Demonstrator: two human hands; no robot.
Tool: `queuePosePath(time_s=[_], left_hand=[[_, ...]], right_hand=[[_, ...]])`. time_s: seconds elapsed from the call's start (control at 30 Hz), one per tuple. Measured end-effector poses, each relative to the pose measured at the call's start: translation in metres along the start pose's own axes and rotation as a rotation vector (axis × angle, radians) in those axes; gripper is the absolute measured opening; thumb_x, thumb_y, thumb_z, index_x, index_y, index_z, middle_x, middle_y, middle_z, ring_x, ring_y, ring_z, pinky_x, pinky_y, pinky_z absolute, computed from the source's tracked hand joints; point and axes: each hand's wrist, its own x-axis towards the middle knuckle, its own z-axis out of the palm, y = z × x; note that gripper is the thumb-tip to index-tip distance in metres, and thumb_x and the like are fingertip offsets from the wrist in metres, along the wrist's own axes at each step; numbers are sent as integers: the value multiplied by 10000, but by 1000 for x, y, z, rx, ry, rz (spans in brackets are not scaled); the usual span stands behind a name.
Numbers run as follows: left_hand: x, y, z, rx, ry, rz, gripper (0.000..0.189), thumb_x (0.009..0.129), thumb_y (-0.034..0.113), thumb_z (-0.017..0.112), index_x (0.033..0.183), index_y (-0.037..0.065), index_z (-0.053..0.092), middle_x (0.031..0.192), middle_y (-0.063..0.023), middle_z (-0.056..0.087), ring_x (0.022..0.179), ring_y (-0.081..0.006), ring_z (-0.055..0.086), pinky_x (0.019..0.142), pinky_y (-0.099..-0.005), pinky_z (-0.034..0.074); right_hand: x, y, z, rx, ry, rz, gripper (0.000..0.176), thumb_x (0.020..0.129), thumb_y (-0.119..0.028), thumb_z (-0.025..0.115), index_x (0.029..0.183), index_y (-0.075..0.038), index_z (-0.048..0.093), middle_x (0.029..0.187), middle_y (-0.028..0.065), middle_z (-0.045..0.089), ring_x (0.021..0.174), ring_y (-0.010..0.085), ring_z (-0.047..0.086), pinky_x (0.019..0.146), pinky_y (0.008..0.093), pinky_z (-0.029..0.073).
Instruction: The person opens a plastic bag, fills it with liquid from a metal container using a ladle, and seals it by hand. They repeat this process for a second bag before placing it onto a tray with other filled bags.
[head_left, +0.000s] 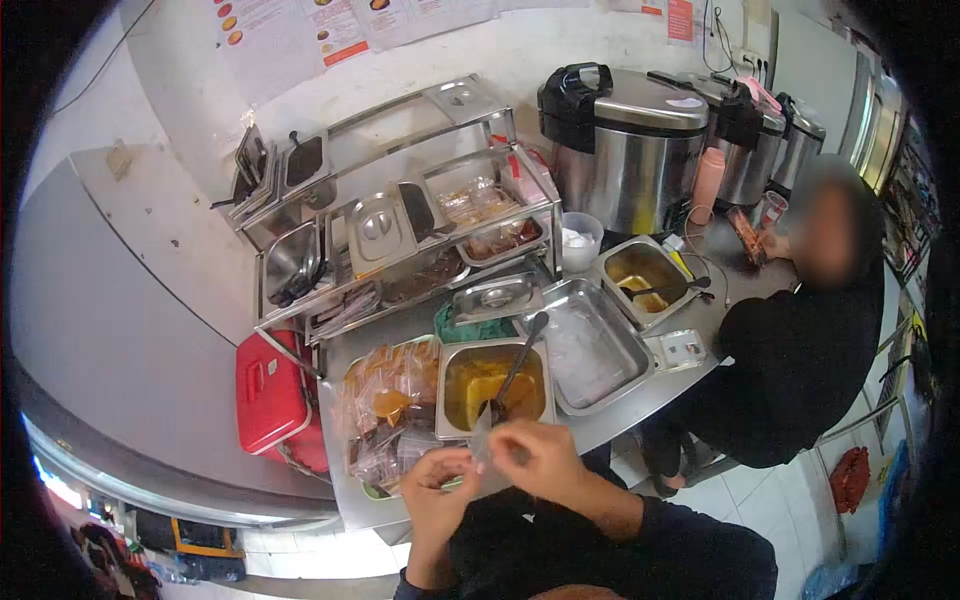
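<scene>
A small transparent plastic bag (481,437) is between my hands, in front of the table edge. My left hand (438,492) pinches it low down with thumb and fingers. From the other side my right hand (540,462) has its fingers curled in at the bag's edge; their tips are partly hidden. Just beyond stands a square steel pan (463,365) of yellow sauce, a black-handled ladle (524,355) leaning in it. Left of the pan, a tray is heaped with filled plastic sachets (392,385), some orange, some dark.
A steel tray (590,350) of plastic bags and another sauce pan (640,280) stand to the right. Behind are a tiered rack (385,235) and large cookers (640,140). A seated person (800,340) holds a phone at right. A red cooler (272,395) is at left.
</scene>
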Motion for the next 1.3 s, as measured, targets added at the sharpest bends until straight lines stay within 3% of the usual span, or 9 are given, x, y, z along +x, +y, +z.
queuePosePath(time_s=[0.07,0.33,0.4,0.53,0.63,0.83,0.93,1.13,1.3], left_hand=[[-1,2,3,78,39,53,270,807,-43,769,1037,-3,634,845,-58,720,750,-100,680,732,-234,548],[2,9,-14,393,129,475,281,843,22,682,1102,10,576,1016,-81,650,841,-151,605,882,-330,478],[13,23,-15,503,141,575,217,844,44,701,1045,11,627,901,-73,681,747,-179,637,889,-380,481],[13,5,-36,492,-35,462,71,870,62,714,907,5,697,779,-54,700,686,-158,636,816,-358,499],[4,2,-34,321,62,153,113,887,70,724,816,-16,702,724,-44,697,683,-103,612,712,-289,497],[3,7,-32,243,64,-19,125,902,80,730,841,-25,700,729,-25,691,675,-49,577,610,-220,440],[7,-11,-29,255,31,-62,115,906,85,719,878,-26,705,774,-51,705,710,-73,617,649,-230,474],[15,45,-10,733,-74,555,567,720,213,891,1201,52,638,1162,-104,676,1241,-301,568,1035,-430,457],[14,21,-13,817,-224,515,658,626,240,926,1199,106,634,1234,-69,650,1338,-371,466,1122,-506,367]], right_hand=[[6,-3,-1,20,76,101,155,849,-43,714,999,-38,674,891,106,711,753,221,726,658,333,569],[5,-14,0,14,-360,-6,174,885,23,618,1027,-37,700,985,104,654,851,274,677,712,357,534],[3,-13,2,127,-390,-11,172,896,12,612,1033,-39,703,969,105,652,858,269,672,726,354,533],[1,-9,1,273,-522,2,165,916,-2,601,1039,-34,705,991,118,627,889,258,656,773,346,524],[1,-14,-1,309,-606,55,100,900,-81,654,987,-37,676,1043,90,572,963,269,598,849,363,492],[12,-20,-12,139,-410,-227,173,841,-190,766,919,-56,691,1064,51,538,1115,295,496,967,425,410],[17,-12,-22,36,-484,-215,170,842,-229,770,872,-74,710,1078,37,630,1154,280,502,985,459,381],[18,-12,-42,-193,-464,-189,96,825,-170,735,840,-76,727,1290,26,663,1369,348,395,1087,539,334],[11,-18,-34,-263,-520,-207,103,823,-137,716,822,-36,731,1343,62,622,1407,366,362,1097,554,326]])
